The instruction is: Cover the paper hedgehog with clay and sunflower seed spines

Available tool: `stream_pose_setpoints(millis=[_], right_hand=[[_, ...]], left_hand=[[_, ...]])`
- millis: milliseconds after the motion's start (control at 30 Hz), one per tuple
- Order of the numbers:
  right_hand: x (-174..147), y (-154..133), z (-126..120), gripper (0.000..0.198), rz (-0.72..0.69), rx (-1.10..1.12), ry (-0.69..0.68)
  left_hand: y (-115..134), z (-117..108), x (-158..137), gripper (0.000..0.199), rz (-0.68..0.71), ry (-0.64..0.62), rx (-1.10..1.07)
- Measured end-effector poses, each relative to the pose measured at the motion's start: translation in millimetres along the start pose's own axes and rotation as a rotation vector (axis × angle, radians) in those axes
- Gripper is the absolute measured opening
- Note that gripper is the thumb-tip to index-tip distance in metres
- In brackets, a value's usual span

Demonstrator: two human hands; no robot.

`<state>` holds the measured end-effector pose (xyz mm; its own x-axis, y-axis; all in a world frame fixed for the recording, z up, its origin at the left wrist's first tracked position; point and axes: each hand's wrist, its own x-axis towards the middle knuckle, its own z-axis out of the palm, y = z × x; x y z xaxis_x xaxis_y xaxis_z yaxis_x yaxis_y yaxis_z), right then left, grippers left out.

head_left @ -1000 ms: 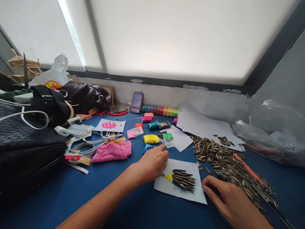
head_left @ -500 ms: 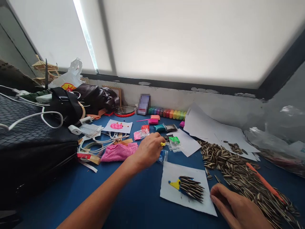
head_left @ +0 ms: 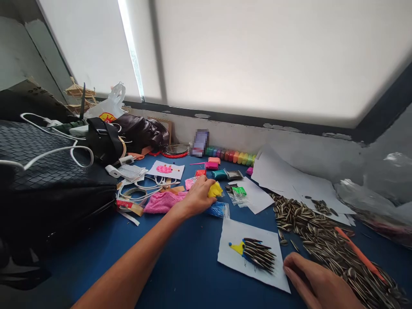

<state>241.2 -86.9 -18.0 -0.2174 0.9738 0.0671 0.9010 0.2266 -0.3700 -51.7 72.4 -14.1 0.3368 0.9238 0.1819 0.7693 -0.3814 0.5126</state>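
My left hand (head_left: 198,197) reaches over the middle of the table, thumb and fingers closed on a packet of yellow clay (head_left: 215,189). Just below that hand lies a blue clay packet (head_left: 218,210). My right hand (head_left: 317,277) rests at the lower right with thumb and forefinger together by the edge of a white sheet (head_left: 231,229); anything between those fingertips is hidden. On the sheet is a hedgehog figure (head_left: 257,253), with a yellow clay face, a blue nose and sunflower seeds as spines.
Sunflower seeds (head_left: 309,227) are heaped at the right, under an orange stick (head_left: 358,253). Clay packets (head_left: 219,174), a pink cloth (head_left: 164,201) and white cables (head_left: 144,187) lie beyond my left arm. A black bag (head_left: 61,180) stands at the left.
More of the yellow clay packet now shows in my left hand, which sits lower over the packets. The view has shifted slightly left. My right hand stays by the sheet.
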Motion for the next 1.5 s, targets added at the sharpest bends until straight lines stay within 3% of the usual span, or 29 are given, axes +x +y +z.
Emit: stream_pose_setpoints(millis=[233,467,767,967,1200,1333,1500], right_hand=[[1,1,1,0.023,-0.01,0.014,0.002],[-1,0,3,0.025,0.018,-0.015,-0.017],[-1,-2,0,0.023,-0.024,-0.032,0.008],[0,0,1,0.022,-0.027,-0.03,0.019],[-1,2,-1,0.02,-0.021,0.007,-0.008],[-2,1,-2,0.023,0.007,0.005,-0.064],[-1,1,-2,0.023,0.01,0.016,-0.063]], left_hand=[[-2,11,0,0.047,0.025,0.081,-0.092],[17,1,-1,0.052,0.013,0.188,-0.32],[20,1,-4,0.039,-0.009,-0.054,-0.653],[22,3,-5,0.055,0.037,-0.11,-0.895],[24,4,-4,0.032,0.018,-0.141,-0.641],[17,9,-3,0.019,0.029,-0.081,-0.416],[13,10,0,0.047,0.036,0.092,-0.134]])
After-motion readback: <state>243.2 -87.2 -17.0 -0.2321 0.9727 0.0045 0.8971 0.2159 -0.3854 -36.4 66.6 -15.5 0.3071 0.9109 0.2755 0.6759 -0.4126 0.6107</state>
